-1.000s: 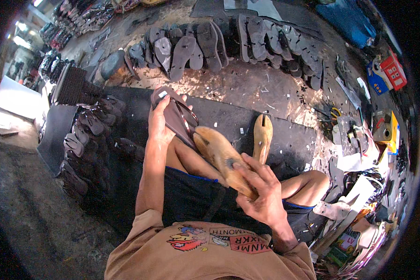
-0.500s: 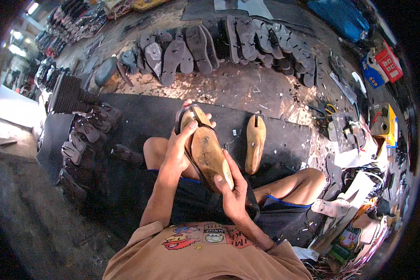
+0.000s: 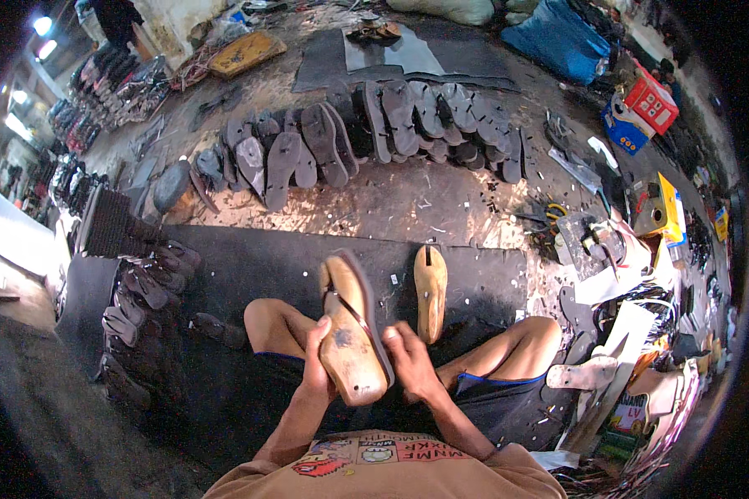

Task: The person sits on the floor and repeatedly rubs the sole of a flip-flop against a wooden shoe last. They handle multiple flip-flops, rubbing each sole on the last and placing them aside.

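Observation:
My left hand [image 3: 314, 363] is closed around the near part of a wooden shoe last [image 3: 345, 341]. A dark sandal sole [image 3: 373, 343] lies along the last's right side, and a thin dark strap [image 3: 343, 305] crosses over the wood. Close beside the sole's right edge is my right hand [image 3: 409, 363], its fingers loosely bent and slightly blurred, with nothing seen in them; I cannot tell if it touches the sole. A second wooden last [image 3: 429, 291], with a slot at its far end, rests on the black mat [image 3: 250, 258] between my knees.
Beyond the mat stands a curved row of dark sandal soles [image 3: 329, 145]. More soles [image 3: 146, 287] are piled on the left. At the right lie scissors [image 3: 553, 218], a yellow box [image 3: 666, 208], a red box [image 3: 651, 101] and offcuts. A blue sack [image 3: 558, 41] sits far right.
The last and sandal have been turned and brought nearer my body. My left hand has shifted to its near part, and my right hand has come off its near end. The view has tilted up.

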Tool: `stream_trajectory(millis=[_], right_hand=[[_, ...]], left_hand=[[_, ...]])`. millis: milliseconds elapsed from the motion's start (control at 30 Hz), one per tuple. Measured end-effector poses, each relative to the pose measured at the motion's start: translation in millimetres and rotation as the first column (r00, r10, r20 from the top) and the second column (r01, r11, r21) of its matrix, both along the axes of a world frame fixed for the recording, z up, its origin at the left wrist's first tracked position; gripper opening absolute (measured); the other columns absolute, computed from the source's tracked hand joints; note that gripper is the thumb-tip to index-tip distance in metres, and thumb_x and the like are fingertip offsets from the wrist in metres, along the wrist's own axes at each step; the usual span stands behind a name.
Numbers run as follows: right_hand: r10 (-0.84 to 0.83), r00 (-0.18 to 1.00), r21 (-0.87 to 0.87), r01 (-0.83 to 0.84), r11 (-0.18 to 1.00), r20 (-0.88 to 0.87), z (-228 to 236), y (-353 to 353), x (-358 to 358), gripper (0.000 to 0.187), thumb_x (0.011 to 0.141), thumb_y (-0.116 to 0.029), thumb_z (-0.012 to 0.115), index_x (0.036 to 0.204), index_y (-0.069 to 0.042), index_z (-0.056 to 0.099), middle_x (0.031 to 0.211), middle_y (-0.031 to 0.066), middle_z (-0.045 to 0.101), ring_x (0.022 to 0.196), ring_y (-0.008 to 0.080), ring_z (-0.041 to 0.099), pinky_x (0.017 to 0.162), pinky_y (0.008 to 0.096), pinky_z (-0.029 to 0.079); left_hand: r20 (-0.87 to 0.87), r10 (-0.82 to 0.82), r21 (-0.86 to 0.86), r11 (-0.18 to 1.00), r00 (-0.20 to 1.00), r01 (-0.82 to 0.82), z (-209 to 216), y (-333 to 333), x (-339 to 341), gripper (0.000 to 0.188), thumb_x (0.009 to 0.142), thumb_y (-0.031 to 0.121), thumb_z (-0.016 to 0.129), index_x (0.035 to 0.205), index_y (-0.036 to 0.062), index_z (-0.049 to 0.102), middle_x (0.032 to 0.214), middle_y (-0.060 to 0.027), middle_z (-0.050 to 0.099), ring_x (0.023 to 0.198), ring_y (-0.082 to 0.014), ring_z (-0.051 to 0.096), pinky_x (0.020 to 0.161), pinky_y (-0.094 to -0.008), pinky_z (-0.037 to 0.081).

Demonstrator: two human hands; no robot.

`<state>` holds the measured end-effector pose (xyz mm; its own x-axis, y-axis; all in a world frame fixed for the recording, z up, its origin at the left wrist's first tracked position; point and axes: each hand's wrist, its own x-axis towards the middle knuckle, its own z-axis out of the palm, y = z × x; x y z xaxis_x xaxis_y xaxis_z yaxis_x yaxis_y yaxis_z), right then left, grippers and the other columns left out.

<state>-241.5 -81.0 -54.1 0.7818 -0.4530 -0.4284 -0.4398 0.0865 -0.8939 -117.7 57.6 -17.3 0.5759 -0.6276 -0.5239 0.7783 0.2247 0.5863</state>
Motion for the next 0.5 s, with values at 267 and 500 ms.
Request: stream_trajectory(millis=[267, 500], right_hand=[[-0.201, 0.950, 0.706, -0.028, 0.708, 0.239, -17, 36, -34, 0.045, 0.113, -0.048, 0.053, 0.087, -0.011, 0.061, 0.074, -0.0022, 0.056, 0.068, 0.0089, 0.052, 0.065, 0.0267, 0.039], [-0.288, 0.941, 0.933, -0.067, 0.353, 0.177, -14, 30, -39, 0.055, 0.106, -0.036, 0.068, 0.151, -0.010, 0.054, 0.143, 0.0084, 0.067, 0.129, 0.0244, 0.066, 0.111, 0.0472, 0.053]], left_hand=[[-0.239, -0.236, -0.396, 0.910, 0.942, 0.128, 9, 19, 8, 0.068, 0.099, 0.054, 0.059, 0.140, 0.0001, 0.058, 0.115, -0.0163, 0.073, 0.102, -0.0301, 0.073, 0.095, -0.0461, 0.058], [0.493, -0.332, 0.164, 0.943, 0.804, 0.289, 53, -18, -9, 0.084, 0.082, 0.035, 0.079, 0.149, 0.0001, 0.044, 0.134, -0.0112, 0.058, 0.125, -0.0215, 0.057, 0.109, -0.0404, 0.047]])
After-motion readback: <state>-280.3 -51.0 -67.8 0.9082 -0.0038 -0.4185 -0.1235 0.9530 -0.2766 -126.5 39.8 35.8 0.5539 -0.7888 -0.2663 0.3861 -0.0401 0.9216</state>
